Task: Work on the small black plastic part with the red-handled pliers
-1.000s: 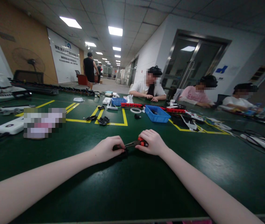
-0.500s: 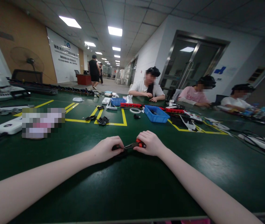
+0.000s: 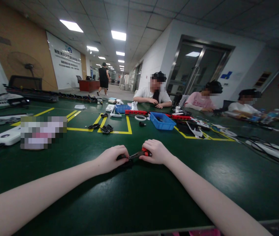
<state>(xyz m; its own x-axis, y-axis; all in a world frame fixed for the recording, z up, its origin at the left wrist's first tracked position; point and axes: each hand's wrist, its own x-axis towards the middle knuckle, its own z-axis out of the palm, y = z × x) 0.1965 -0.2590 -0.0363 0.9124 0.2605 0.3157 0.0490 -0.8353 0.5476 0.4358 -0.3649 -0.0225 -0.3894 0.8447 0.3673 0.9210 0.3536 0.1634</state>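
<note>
My right hand (image 3: 156, 152) is wrapped round the red-and-black handles of a pair of pliers (image 3: 136, 154), whose long narrow jaws point left. In my left hand (image 3: 113, 158) a small dark part (image 3: 121, 157) is pinched between thumb and fingers; its kind cannot be made out. The tips of the plier jaws meet this part at my left fingertips. Both hands are low over the green table (image 3: 119, 203), near its middle.
Beyond my hands lie black parts (image 3: 107, 128), a blue bin (image 3: 162, 121), a white ring (image 3: 140, 117) and red strips (image 3: 135, 112). A white power strip (image 3: 5, 136) is at the left, cables (image 3: 269, 147) at the right. Several people sit across the table.
The view has shifted slightly. My hands keep nearly the same pose, with the pliers still at the dark part. In the background, a person in black has walked on.
</note>
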